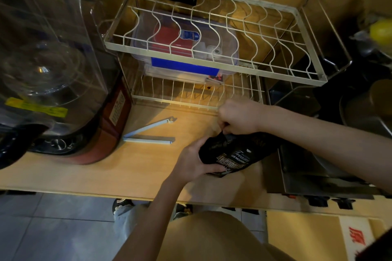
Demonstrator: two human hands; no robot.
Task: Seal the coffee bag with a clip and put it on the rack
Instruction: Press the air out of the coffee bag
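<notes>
A person's left hand (192,160) cups the lower side of a black coffee bag (235,152) lying tilted on the wooden worktop (148,167), while the right hand (238,117) pinches the bag's mouth, apparently folding it shut ahead of sealing. Both grips are closed on the bag. The pale blue clip (148,133) lies open and untouched to the left, well apart; fetching it looks the next move, before the wire rack (212,53) behind.
</notes>
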